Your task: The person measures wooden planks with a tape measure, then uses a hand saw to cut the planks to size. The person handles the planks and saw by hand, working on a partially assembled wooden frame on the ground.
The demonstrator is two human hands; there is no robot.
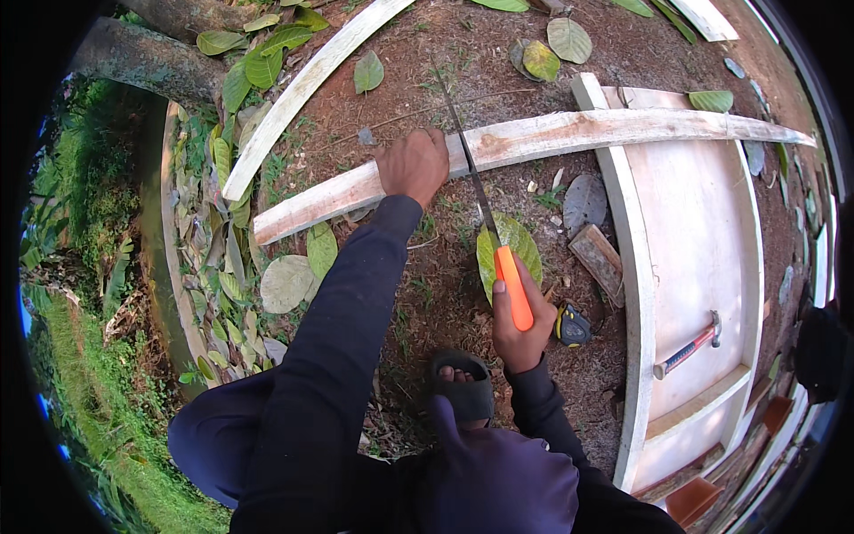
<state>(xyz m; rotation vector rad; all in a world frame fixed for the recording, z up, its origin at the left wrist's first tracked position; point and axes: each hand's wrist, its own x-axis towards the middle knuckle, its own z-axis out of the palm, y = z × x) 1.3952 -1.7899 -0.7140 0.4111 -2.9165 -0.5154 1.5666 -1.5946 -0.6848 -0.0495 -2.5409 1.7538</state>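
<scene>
A long pale wooden board (543, 135) lies across the view, its right part resting over a wooden frame (633, 267). My left hand (414, 165) is wrapped over the board left of the middle, pressing it from above. In my right hand (523, 319) is a handsaw with an orange handle (514, 289), the fingers closed round the handle. The saw's thin dark blade (476, 178) crosses the board just right of my left hand, its tip pointing away from me. Whether the teeth have cut into the wood cannot be made out.
A tape measure (572, 326) and a short wood offcut (599, 263) lie right of my right hand. A hammer (688, 345) rests on the frame's panel. Another board (307, 93) lies at the far left. Leaves cover the soil, and a tree trunk (147, 60) stands beyond.
</scene>
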